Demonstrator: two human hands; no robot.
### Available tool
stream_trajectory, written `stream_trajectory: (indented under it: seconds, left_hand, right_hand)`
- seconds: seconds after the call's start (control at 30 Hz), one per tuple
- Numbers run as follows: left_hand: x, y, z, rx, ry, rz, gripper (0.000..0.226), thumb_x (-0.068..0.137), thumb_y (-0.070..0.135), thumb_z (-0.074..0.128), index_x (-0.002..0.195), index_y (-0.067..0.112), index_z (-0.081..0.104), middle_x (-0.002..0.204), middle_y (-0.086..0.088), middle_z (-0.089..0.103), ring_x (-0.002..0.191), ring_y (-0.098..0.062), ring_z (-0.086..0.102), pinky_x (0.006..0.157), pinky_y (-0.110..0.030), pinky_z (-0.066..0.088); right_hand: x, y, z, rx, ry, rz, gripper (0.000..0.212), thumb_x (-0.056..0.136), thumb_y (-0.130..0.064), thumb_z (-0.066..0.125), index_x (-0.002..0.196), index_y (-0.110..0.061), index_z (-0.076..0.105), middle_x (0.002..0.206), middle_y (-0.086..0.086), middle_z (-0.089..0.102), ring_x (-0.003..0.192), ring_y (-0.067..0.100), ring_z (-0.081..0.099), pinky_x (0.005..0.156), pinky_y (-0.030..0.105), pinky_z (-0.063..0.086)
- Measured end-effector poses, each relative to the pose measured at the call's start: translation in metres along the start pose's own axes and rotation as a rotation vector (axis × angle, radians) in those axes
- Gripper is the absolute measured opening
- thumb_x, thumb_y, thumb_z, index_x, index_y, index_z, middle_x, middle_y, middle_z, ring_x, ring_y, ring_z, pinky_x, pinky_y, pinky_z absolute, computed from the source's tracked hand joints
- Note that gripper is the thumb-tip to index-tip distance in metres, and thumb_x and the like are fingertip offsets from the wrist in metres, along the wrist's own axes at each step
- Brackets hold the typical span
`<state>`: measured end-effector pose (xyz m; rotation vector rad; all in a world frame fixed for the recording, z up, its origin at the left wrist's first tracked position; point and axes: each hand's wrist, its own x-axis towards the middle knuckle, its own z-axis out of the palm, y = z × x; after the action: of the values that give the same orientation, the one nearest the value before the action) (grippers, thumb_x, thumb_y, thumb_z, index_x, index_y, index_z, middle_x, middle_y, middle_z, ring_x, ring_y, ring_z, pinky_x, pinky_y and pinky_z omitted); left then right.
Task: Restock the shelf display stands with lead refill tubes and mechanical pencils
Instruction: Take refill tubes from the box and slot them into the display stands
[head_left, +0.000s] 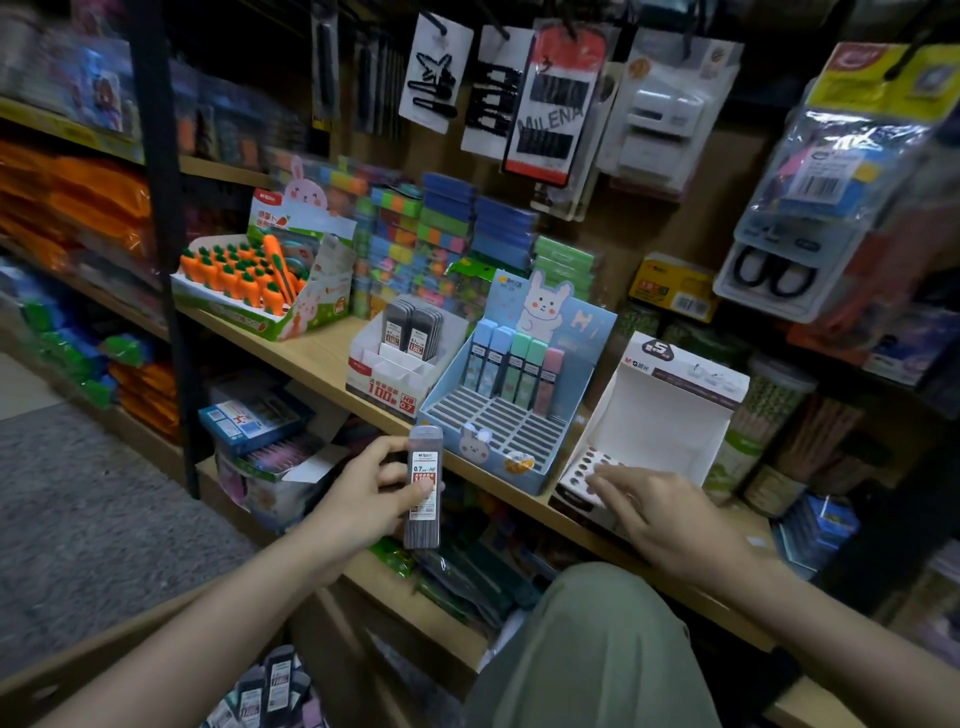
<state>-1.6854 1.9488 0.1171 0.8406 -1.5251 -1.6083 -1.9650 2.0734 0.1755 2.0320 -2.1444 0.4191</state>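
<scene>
Left hand (370, 488) grips a grey lead refill tube (423, 488) upright, below the white display stand (402, 364); right hand (670, 512), fingers relaxed, rests on the perforated stand (644, 431).

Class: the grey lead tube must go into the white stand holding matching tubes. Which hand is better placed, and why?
Left. The left hand already grips the grey tube, just below the white stand. The right hand holds nothing and reaches toward the empty holed stand farther right.
</scene>
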Motion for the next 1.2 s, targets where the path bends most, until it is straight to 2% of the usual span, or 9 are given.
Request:
stream_trajectory:
  seconds: [0.2,0.33,0.43,0.5,0.7,0.83,0.9,1.0,1.2]
  left_hand:
    - [-0.001,0.000,-0.004,-0.018,0.026,0.001,0.033,0.092,0.009,0.062,0.116,0.029,0.054,0.099,0.003,0.075,0.089,-0.010,0.072,0.059,-0.020,0.054]
    - [0.006,0.002,-0.013,0.046,0.044,0.072,0.025,0.091,0.017,0.064,0.112,0.031,0.062,0.101,0.005,0.075,0.097,-0.011,0.070,0.074,-0.027,0.054]
    - [0.015,0.002,-0.018,0.047,0.032,0.121,0.019,0.091,0.022,0.065,0.105,0.035,0.067,0.100,0.004,0.075,0.095,-0.013,0.071,0.073,-0.027,0.053]
    - [0.021,0.003,-0.018,0.015,0.016,0.156,0.019,0.091,0.024,0.065,0.102,0.039,0.068,0.099,0.001,0.075,0.091,-0.012,0.071,0.069,-0.021,0.053]
    - [0.042,0.012,-0.029,0.171,0.115,0.307,0.020,0.093,0.023,0.062,0.105,0.038,0.068,0.101,0.007,0.073,0.097,-0.009,0.067,0.083,-0.030,0.054]
    - [0.052,0.030,-0.050,0.607,0.356,0.428,0.028,0.094,0.031,0.059,0.122,0.030,0.058,0.118,0.011,0.050,0.113,-0.009,0.052,0.098,-0.029,0.043]
    - [0.057,0.033,-0.058,0.799,0.303,0.428,0.042,0.094,0.036,0.057,0.134,0.028,0.049,0.140,0.005,0.036,0.134,-0.014,0.031,0.111,-0.032,0.030]
    - [0.066,0.027,-0.066,0.997,0.205,0.417,0.056,0.095,0.045,0.051,0.147,0.034,0.033,0.159,0.007,0.009,0.147,-0.013,0.003,0.119,-0.042,0.015]
    - [0.081,0.013,-0.072,1.117,0.135,0.376,0.062,0.095,0.055,0.042,0.150,0.043,0.015,0.162,0.011,-0.005,0.149,-0.012,-0.006,0.121,-0.047,0.013]
  right_hand:
    - [0.043,-0.041,-0.003,0.030,0.129,-0.135,0.032,0.099,-0.034,0.049,0.124,-0.021,0.064,0.122,-0.004,0.063,0.112,0.013,0.053,0.095,0.027,0.042]
    - [0.068,-0.075,0.002,0.126,0.173,-0.156,0.029,0.095,-0.030,0.057,0.121,-0.021,0.064,0.113,-0.005,0.061,0.101,0.007,0.054,0.088,0.022,0.047]
    - [0.084,-0.103,0.005,0.410,0.054,-0.141,0.031,0.093,-0.035,0.062,0.122,-0.027,0.063,0.109,-0.013,0.064,0.088,-0.004,0.060,0.078,0.011,0.051]
    - [0.092,-0.120,0.011,0.531,-0.019,-0.115,0.036,0.090,-0.040,0.065,0.124,-0.030,0.062,0.105,-0.016,0.067,0.087,-0.002,0.065,0.080,0.020,0.055]
    - [0.133,-0.129,0.010,0.591,0.040,-0.081,0.026,0.082,-0.025,0.077,0.098,-0.039,0.062,0.086,-0.014,0.065,0.076,-0.001,0.065,0.068,0.019,0.056]
    - [0.184,-0.114,-0.023,0.541,0.257,-0.047,0.022,0.085,-0.026,0.073,0.100,-0.035,0.058,0.089,-0.013,0.062,0.077,0.007,0.067,0.065,0.027,0.058]
    - [0.205,-0.111,-0.029,0.483,0.333,-0.040,0.019,0.087,-0.024,0.071,0.104,-0.026,0.062,0.089,-0.006,0.064,0.077,0.017,0.069,0.073,0.039,0.059]
    - [0.226,-0.115,-0.026,0.346,0.390,-0.081,0.019,0.086,-0.025,0.070,0.105,-0.022,0.065,0.078,-0.009,0.060,0.071,0.009,0.063,0.067,0.027,0.051]
    - [0.250,-0.119,-0.009,0.151,0.303,-0.071,0.017,0.084,-0.022,0.067,0.100,-0.016,0.065,0.084,0.000,0.062,0.079,0.017,0.057,0.069,0.027,0.045]
